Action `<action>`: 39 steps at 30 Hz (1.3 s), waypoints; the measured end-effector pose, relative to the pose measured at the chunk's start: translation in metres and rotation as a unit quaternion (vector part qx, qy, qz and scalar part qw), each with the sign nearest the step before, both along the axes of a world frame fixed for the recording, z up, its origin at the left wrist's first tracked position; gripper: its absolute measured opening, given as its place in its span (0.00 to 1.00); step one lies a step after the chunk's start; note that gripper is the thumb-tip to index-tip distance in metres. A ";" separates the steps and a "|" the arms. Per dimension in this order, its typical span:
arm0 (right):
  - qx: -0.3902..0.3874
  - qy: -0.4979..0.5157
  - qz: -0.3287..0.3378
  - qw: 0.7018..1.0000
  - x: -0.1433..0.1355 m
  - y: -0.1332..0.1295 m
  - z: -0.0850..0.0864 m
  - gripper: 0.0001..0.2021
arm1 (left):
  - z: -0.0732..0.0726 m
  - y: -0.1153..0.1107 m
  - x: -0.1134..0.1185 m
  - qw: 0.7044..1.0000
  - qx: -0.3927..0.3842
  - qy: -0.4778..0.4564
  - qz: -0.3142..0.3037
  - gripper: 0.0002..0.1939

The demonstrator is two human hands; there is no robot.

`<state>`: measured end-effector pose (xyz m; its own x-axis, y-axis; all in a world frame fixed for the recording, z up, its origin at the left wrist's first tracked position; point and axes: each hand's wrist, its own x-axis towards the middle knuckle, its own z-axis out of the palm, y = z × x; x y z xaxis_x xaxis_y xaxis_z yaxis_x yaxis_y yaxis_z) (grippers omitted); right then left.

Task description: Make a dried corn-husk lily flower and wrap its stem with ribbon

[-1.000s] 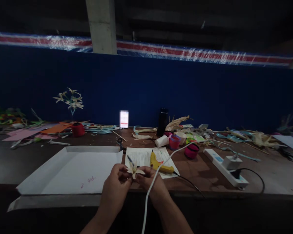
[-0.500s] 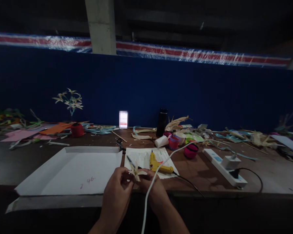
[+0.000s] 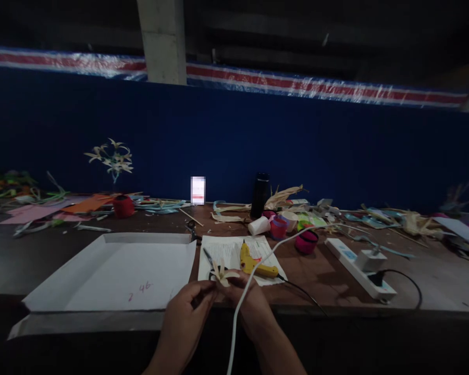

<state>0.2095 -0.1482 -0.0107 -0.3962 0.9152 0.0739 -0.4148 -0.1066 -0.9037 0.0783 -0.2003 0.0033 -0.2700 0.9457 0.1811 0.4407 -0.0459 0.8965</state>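
Note:
A small pale artificial flower (image 3: 223, 274) with narrow pointed petals is held up at the table's front edge. My left hand (image 3: 190, 304) is closed, thumb and fingers pinched at the flower's left lower side. From the right, my right hand (image 3: 250, 299) is closed round its base; the fingertips are partly hidden behind the petals. Just beyond the hands, scissors (image 3: 208, 256) and a yellow hot glue gun (image 3: 258, 264) lie on a printed sheet (image 3: 230, 245). A white cable (image 3: 240, 307) crosses in front of my right wrist.
A shallow white box (image 3: 113, 271) lies on the left. Finished flowers (image 3: 115, 159) stand in a red pot (image 3: 123, 207) behind it. A black bottle (image 3: 260, 195), a pink pot (image 3: 307, 241) and a white power strip (image 3: 361, 271) are to the right. Husks and paper strips litter the back.
My left hand has shifted slightly down and its fingers have moved under the petals. The flower has moved slightly to the right and turned a little. Other things stay in place.

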 end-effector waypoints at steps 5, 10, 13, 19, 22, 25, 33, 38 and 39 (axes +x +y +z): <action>0.001 -0.025 0.005 1.000 0.000 -0.002 0.002 0.08 | -0.003 0.001 0.001 1.000 0.025 0.012 0.008 0.09; 0.043 -0.054 0.011 0.998 0.001 -0.005 0.009 0.08 | -0.008 0.000 0.002 0.996 0.070 0.050 0.026 0.08; 0.056 -0.066 -0.001 0.996 0.000 -0.005 0.008 0.10 | -0.010 -0.001 0.001 0.993 0.093 0.062 0.027 0.08; 0.046 -0.084 -0.022 0.995 -0.003 -0.005 0.006 0.10 | -0.013 -0.001 0.001 0.991 0.111 0.071 0.008 0.08; 0.050 -0.088 -0.014 0.995 -0.003 -0.007 0.009 0.11 | -0.013 -0.001 0.001 0.990 0.119 0.070 0.007 0.07; 0.056 -0.079 -0.009 0.995 -0.003 -0.007 0.011 0.10 | -0.013 -0.001 0.001 0.989 0.128 0.074 0.006 0.07; 0.049 -0.069 -0.003 0.996 -0.003 -0.005 0.007 0.07 | -0.017 -0.003 0.002 0.984 0.156 0.089 0.014 0.06; 0.030 -0.072 -0.009 0.997 -0.004 -0.006 0.005 0.09 | -0.018 -0.004 0.003 0.987 0.140 0.082 0.011 0.06; 0.022 -0.077 -0.010 0.997 -0.004 -0.006 0.005 0.09 | -0.018 -0.004 0.003 0.988 0.136 0.075 0.011 0.06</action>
